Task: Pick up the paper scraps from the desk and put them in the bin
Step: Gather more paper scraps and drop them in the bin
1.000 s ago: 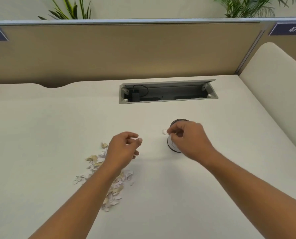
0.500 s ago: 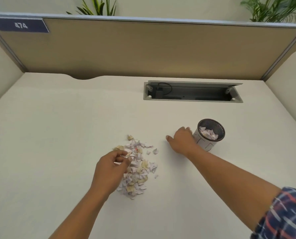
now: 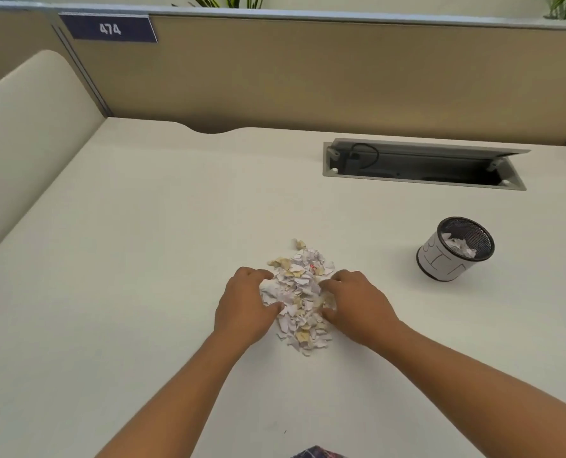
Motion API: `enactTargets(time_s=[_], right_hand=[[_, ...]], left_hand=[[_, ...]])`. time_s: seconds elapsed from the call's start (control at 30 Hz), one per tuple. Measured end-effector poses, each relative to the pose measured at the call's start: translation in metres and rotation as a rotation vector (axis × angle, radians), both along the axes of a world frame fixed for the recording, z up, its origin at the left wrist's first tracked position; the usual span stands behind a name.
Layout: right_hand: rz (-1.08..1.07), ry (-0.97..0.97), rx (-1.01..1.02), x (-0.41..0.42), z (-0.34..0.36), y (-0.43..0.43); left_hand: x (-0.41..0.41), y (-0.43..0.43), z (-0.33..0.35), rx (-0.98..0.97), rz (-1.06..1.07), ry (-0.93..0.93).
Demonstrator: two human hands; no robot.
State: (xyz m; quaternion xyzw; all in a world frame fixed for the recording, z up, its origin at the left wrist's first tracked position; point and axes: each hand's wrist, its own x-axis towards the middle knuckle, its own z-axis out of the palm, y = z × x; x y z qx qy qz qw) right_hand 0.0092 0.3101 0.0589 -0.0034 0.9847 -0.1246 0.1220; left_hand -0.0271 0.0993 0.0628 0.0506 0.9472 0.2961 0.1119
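Head view, sole entry. Desk [image 3: 136,259]: pale, wide; cable hatch [image 3: 423,165] at far right, lid raised; partition [image 3: 308,71] behind, bearing a plate marked 474 [image 3: 109,28].

Paper scraps [image 3: 299,292]: one loose heap of white and tan pieces, near centre of the desk, a few strays at its far tip and near end.

Bin [image 3: 455,249]: small mesh cup with a paper label, right of the heap and well apart from it; some scraps already lie inside; most of the job appears to remain.

Left hand [image 3: 245,305]: fingers curled, moderately spread, pressed against the heap's left flank; nothing lifted.

Right hand [image 3: 357,305]: likewise half-spread, fingers bent into the heap's right flank; nothing lifted.

Step in hand, by judgement: gathering the heap between both palms for a scoop. Advice: keep the hand edges flat on the desk; press inward evenly so no pieces slip out at the near end; close fully under the mass before lifting; carry low to the bin, whose mouth is narrow; release over its centre.
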Motion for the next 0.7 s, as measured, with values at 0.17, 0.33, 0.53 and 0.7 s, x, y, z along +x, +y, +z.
enactTargets(time_s=[0.17,0.33,0.53,0.7], right_hand=[[0.006,0.039,0.037,0.005,-0.004,-0.005],[0.023,0.040,0.046,0.007,-0.005,0.000],[-0.090,0.020,-0.093,0.005,-0.003,0.005],[-0.220,0.064,-0.199,0.006,0.002,0.011]], left_hand=[[-0.008,0.002,-0.002,-0.025,-0.021,-0.008],[-0.021,0.008,-0.001,-0.042,-0.072,0.019],[-0.042,0.023,0.001,-0.167,-0.289,0.031],[-0.047,0.029,-0.008,-0.241,-0.288,0.000]])
